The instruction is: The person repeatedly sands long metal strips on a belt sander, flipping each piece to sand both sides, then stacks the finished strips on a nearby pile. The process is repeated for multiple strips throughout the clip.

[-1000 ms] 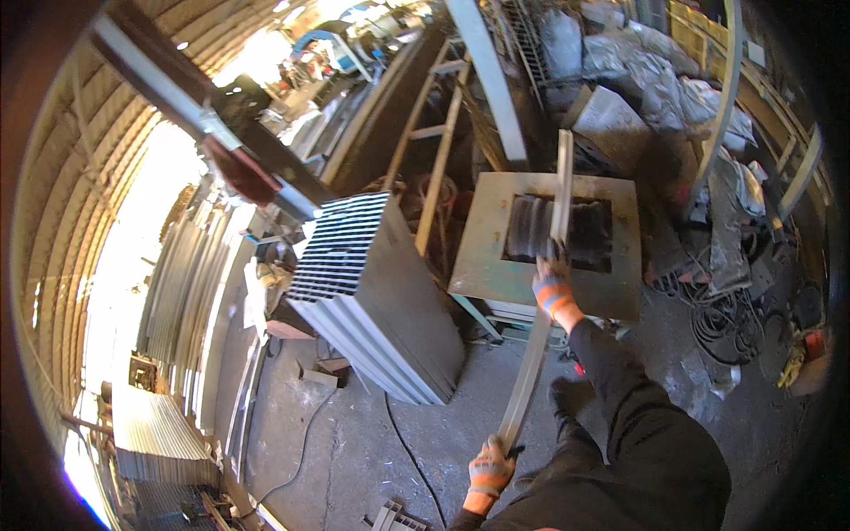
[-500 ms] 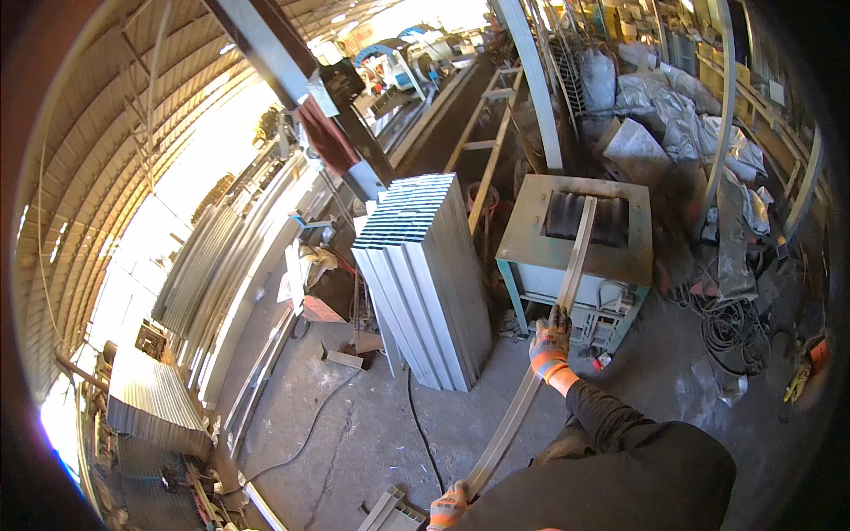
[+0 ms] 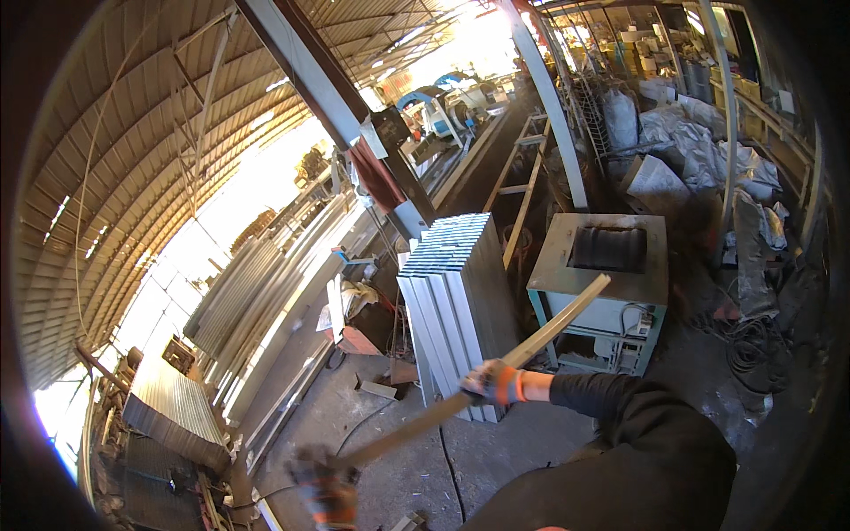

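A long, straight metal bar (image 3: 562,320) slants across in front of me, its far end up at the front edge of a boxy green-grey machine (image 3: 551,265) with a dark opening in its top. My right hand (image 3: 496,383), in a grey and orange glove, is closed round the bar's middle. Lower and to the left, my gloved left hand (image 3: 324,492) grips the near end, smeared by motion. Just beyond the bar stands a tall stack of silvery metal profiles (image 3: 465,310).
Piled ribbed sheets (image 3: 177,398) and long lengths (image 3: 266,301) lie at the left. A steel column (image 3: 314,80) rises behind the upright stack. Coiled cables (image 3: 753,350) are on the floor at right, below silvery sacks (image 3: 682,133). A black cable (image 3: 452,478) crosses the floor.
The bar's far end has come off the machine's dark opening. Both hands have swung left with the bar, which now lies flatter across the view. The view itself has shifted too.
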`<state>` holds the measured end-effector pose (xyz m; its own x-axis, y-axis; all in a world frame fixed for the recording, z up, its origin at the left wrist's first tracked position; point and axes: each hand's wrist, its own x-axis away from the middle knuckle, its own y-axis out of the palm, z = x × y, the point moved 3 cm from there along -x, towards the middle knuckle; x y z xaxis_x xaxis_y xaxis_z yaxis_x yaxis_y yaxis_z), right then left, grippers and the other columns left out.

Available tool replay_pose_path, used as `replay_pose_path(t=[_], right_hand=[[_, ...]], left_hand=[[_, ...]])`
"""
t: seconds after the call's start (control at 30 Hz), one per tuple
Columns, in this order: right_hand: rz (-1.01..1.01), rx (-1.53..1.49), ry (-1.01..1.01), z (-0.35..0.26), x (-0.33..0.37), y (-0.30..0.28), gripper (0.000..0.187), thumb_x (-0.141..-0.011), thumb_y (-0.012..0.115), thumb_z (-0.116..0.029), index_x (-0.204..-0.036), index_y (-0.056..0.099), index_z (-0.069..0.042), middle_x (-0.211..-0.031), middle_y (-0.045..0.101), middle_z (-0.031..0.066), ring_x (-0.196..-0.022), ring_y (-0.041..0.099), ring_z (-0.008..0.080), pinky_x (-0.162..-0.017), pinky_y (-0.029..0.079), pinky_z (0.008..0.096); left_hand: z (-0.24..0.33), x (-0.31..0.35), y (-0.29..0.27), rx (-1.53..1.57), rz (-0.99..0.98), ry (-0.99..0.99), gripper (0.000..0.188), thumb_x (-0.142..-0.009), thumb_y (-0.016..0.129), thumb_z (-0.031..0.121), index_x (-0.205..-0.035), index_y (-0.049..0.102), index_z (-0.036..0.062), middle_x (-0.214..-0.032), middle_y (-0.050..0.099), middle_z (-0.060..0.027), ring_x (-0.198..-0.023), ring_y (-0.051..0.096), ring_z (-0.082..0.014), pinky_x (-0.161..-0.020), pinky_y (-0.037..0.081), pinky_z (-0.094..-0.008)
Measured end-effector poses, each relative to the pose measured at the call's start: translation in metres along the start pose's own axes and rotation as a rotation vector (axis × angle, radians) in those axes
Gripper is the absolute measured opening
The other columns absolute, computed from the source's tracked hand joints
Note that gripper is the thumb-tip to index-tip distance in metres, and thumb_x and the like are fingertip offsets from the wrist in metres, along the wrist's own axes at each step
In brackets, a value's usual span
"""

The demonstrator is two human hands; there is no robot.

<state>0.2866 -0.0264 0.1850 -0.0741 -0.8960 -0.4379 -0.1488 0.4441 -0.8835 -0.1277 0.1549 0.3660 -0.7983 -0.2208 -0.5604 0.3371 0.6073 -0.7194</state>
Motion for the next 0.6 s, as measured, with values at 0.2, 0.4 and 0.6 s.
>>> replay_pose_path(t=[0.2, 0.4, 0.6], right_hand=[[0.637, -0.338, 0.097, -0.025, -0.083, -0.161, 0.055, -0.098, 0.084, -0.038, -0.141, 0.068, -0.008, -0.113, 0.08, 0.0145, -0.101, 0.08, 0.0324, -0.086, 0.064, 0.0443], [0.877, -1.201, 0.337, 0.087, -0.015, -0.158, 0.051, -0.096, 0.093, -0.02, -0.14, 0.071, -0.005, -0.123, 0.08, 0.0083, -0.109, 0.075, 0.0182, -0.098, 0.061, 0.0347], [1.424, -1.603, 0.873, 0.271, 0.165, -0.023, 0.043, -0.101, 0.088, -0.023, -0.136, 0.074, -0.003, -0.12, 0.08, 0.0065, -0.107, 0.075, 0.0177, -0.097, 0.062, 0.0329]], left_hand=[[0.038, -0.036, 0.005, 0.627, 0.321, -0.486, 0.086, -0.091, 0.093, 0.014, -0.164, 0.051, -0.0018, -0.162, 0.058, -0.024, -0.152, 0.053, -0.0414, -0.131, 0.038, -0.0528], [0.231, 0.032, 0.221, 1.063, -0.592, -0.361, 0.123, -0.081, 0.1, 0.053, -0.165, 0.041, -0.0144, -0.165, 0.051, -0.0364, -0.157, 0.049, -0.0474, -0.132, 0.04, -0.0505], [0.319, 0.093, 0.244, 1.215, -0.952, -0.426, 0.074, -0.089, 0.094, 0.052, -0.136, 0.068, 0.0015, -0.116, 0.082, -0.0177, -0.109, 0.081, -0.0305, -0.096, 0.061, -0.0436]])
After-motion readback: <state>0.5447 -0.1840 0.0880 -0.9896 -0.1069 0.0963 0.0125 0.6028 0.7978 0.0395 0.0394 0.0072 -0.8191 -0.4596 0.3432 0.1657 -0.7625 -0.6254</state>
